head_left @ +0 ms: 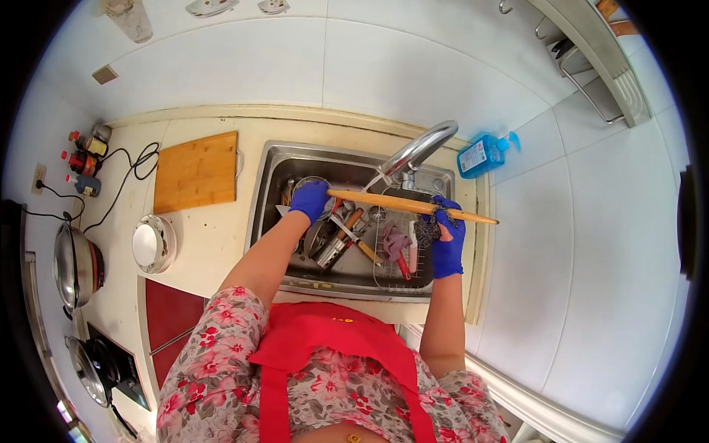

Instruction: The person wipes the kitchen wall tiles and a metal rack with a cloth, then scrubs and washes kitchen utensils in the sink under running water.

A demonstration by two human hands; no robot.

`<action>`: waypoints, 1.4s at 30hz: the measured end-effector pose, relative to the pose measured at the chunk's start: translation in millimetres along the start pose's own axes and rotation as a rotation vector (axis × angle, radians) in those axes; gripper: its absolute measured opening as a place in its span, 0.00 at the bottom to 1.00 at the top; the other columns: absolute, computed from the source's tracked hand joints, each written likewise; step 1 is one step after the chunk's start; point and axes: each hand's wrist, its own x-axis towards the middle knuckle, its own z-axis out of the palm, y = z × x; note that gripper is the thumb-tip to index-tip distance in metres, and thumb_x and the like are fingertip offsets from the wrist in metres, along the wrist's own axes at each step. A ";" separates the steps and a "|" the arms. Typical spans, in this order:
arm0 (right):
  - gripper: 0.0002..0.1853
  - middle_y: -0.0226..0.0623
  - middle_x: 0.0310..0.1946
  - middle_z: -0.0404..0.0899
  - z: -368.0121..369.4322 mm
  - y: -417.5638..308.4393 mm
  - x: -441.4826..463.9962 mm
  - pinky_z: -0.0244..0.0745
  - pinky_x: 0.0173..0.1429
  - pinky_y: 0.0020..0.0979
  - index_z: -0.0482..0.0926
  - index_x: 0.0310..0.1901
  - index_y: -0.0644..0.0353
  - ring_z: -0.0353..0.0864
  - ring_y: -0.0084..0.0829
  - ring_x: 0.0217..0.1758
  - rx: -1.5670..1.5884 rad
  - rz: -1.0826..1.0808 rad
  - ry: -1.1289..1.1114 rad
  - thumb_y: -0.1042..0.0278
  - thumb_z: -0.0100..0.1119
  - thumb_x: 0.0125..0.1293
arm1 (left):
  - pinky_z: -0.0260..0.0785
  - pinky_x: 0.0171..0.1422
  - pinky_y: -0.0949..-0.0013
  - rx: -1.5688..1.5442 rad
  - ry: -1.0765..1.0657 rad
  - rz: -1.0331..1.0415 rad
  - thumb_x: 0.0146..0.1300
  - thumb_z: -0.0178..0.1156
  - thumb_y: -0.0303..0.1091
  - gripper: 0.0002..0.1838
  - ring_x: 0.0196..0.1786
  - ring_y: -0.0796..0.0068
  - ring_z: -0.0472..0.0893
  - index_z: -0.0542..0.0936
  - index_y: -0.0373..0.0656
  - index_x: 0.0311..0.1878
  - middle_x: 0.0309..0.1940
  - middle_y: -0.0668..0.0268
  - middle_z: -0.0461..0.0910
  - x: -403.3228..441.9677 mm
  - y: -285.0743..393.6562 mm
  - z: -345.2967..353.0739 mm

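Observation:
A long wooden rolling pin (391, 201) lies across the sink, held between both hands. My left hand (310, 199), in a blue glove, is closed round its left end. My right hand (447, 240), also gloved in blue, grips a dark scouring pad (426, 230) against the pin near its right end. Water runs from the chrome faucet (421, 148) just behind the pin. Below it, the sink (255, 214) holds a metal cylinder (332, 251), several utensils with coloured handles, a wire rack (380, 279) and a mauve cloth (394, 241).
A blue soap bottle (480, 156) stands behind the sink at the right. To the left are a wooden cutting board (196, 173), stacked bowls (153, 244), small bottles (86, 164) and a lidded pot (72, 266). A tiled wall rises close on the right.

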 end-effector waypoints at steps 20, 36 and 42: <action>0.17 0.37 0.45 0.73 39.6 59.9 26.0 0.68 0.54 0.29 0.73 0.42 0.60 0.74 0.31 0.47 -0.107 -0.021 -0.353 0.84 0.60 0.49 | 0.68 0.43 0.57 -0.090 0.075 0.095 0.49 0.60 0.32 0.10 0.38 0.52 0.76 0.75 0.43 0.36 0.32 0.56 0.77 -8.1 19.5 -7.4; 0.10 0.28 0.32 0.76 46.3 107.7 51.5 0.69 0.37 0.26 0.78 0.36 0.58 0.73 0.23 0.32 0.080 0.336 0.134 0.63 0.53 0.59 | 0.69 0.36 0.62 0.263 0.227 0.193 0.54 0.56 0.40 0.10 0.34 0.64 0.78 0.76 0.49 0.38 0.31 0.64 0.76 -34.2 25.2 -44.3; 0.10 0.27 0.28 0.73 17.7 120.0 43.4 0.67 0.33 0.25 0.76 0.39 0.56 0.71 0.23 0.29 0.121 0.161 0.358 0.60 0.53 0.61 | 0.69 0.30 0.62 0.294 -0.021 -0.024 0.51 0.59 0.49 0.14 0.29 0.63 0.79 0.76 0.49 0.29 0.24 0.64 0.77 -45.1 5.8 -59.2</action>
